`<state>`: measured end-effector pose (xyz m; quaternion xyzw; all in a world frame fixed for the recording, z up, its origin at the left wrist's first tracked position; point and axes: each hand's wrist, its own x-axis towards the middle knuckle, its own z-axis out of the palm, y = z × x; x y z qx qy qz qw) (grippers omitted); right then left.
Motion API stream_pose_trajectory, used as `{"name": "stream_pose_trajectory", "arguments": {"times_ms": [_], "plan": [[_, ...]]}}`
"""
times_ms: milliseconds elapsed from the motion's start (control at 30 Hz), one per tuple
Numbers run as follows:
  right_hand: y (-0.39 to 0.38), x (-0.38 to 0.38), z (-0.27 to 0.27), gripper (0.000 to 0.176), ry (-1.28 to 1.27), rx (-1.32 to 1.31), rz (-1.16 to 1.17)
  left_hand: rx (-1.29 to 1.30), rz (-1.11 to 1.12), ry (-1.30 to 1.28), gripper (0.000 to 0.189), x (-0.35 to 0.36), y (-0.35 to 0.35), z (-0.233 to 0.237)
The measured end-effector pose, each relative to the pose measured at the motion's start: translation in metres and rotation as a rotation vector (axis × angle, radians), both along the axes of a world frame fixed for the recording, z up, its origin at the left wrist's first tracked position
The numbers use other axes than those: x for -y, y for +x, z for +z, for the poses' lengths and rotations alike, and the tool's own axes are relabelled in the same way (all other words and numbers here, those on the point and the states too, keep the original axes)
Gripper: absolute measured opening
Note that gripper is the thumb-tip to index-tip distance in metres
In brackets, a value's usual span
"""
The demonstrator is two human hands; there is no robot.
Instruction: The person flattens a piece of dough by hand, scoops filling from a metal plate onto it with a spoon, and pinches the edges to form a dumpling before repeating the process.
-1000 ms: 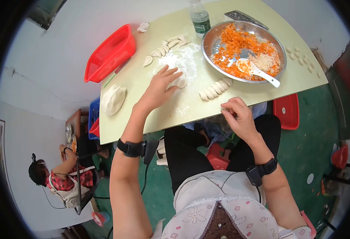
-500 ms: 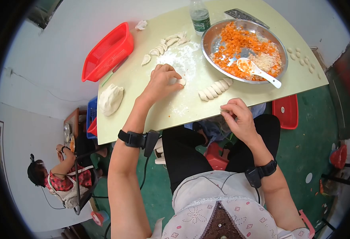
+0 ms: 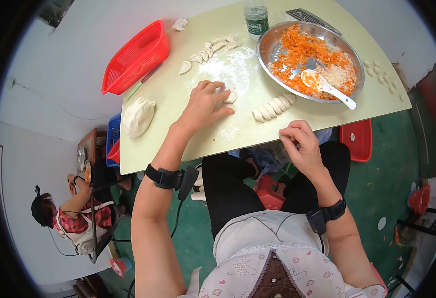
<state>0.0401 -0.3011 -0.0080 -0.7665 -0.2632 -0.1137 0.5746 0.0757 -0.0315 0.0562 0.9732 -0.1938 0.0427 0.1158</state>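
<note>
Low over the floury table (image 3: 178, 149), my left hand (image 3: 204, 105) has its fingers and thumb spread, the fingertips beside a small white dough piece (image 3: 231, 98). At the table's front edge my right hand (image 3: 302, 145) is closed, thumb and forefinger brought together; I cannot tell what is in the pinch. Between my hands lies a dough roll cut into slices (image 3: 273, 108). Several folded dumplings (image 3: 205, 52) sit in a curved row farther back. To the left rests a large lump of dough (image 3: 138, 117).
A steel basin (image 3: 263, 62) of chopped orange and pale filling holds a white spoon (image 3: 329, 88). Near it are a water bottle (image 3: 256, 20), a grater (image 3: 313, 21) and small dough pieces (image 3: 380, 78). A red basket (image 3: 136, 57) stands left. Another person (image 3: 76, 213) sits lower left.
My left thumb and fingers have parted around the dough piece, where they were closer together on it before. My right hand stays pinched by the edge. The whole view has shifted slightly.
</note>
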Motion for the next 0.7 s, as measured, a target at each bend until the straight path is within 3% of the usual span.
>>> {"name": "stream_pose_trajectory", "arguments": {"times_ms": [133,233,333,433,533,700], "plan": [[0.000,-0.001,-0.001,0.011,0.015,0.009,0.003,0.058,0.103,-0.171,0.045,-0.004,-0.002,-0.010],[0.000,-0.001,-0.001,0.011,0.008,0.008,0.007,0.155,0.061,-0.076,0.043,0.004,-0.003,-0.013],[0.000,0.000,-0.001,0.011,-0.005,0.009,0.011,0.157,0.207,-0.018,0.035,0.024,-0.005,-0.004],[0.000,0.000,-0.002,0.011,0.000,0.003,0.007,0.221,0.177,-0.060,0.026,0.029,-0.001,-0.003],[0.000,0.000,-0.002,0.011,0.009,0.000,0.009,0.098,0.112,-0.107,0.019,0.026,0.005,-0.011],[0.001,0.001,-0.003,0.011,0.012,0.007,0.015,-0.060,0.204,-0.211,0.021,0.029,0.002,0.000]]}}
